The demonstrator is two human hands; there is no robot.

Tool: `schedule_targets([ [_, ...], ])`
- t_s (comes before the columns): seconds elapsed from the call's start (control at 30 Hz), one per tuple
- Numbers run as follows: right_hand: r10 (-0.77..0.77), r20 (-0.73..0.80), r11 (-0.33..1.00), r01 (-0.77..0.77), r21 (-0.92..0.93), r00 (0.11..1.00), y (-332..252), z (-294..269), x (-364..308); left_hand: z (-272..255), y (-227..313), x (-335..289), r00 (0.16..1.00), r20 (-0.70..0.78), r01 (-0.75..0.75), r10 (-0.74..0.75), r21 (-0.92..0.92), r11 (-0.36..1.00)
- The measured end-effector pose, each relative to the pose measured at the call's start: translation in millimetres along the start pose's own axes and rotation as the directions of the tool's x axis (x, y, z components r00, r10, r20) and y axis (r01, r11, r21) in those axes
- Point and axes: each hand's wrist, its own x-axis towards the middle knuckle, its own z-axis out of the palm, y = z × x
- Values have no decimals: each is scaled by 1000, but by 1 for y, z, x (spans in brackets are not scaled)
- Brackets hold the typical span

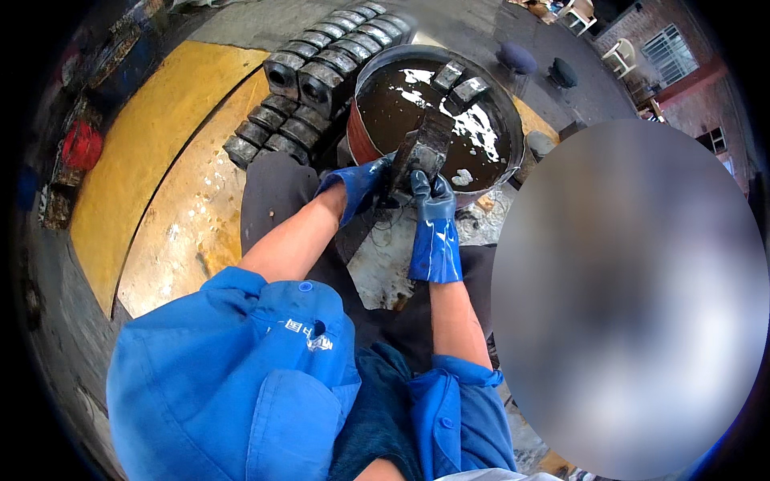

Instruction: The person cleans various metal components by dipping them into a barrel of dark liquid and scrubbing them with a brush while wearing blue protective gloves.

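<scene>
Both my hands wear blue rubber gloves and hold a dark, oily metal block [429, 140] tilted at the near rim of a round drum [365, 132]. My left hand [365, 184] grips the block's left lower side, its fingers partly hidden behind it. On the near right side, my right hand [435, 200] has its thumb pressed up against the face and its fingers closed. Dark liquid [401, 100] with white shiny patches fills the drum. At its far side, two metal pieces [457, 84] stick up out of the liquid.
Left of the drum, similar metal blocks [329, 68] are stacked in rows, with lower rows [281, 128] nearer me. Yellow sheets [184, 184] cover the floor at left. Round dark stools [516, 58] and a white chair [622, 56] stand far right. A blurred oval hides the right side.
</scene>
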Motion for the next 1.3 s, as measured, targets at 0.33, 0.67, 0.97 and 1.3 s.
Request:
schedule_targets([
  [0.33,-87,74,996,89,-26,993,9,-1,-20,-7,-8,0,991,130,-3,-8,89,996],
  [0.67,78,86,996,-82,42,993,2,-21,-9,28,10,-48,984,167,-83,68,82,993],
  [0.97,157,62,986,-160,48,986,7,-27,-8,-15,-11,0,997,-70,31,-23,106,994],
  [1.3,185,72,981,-189,52,980,14,-21,-4,-13,-8,3,998,-65,24,-18,96,995],
])
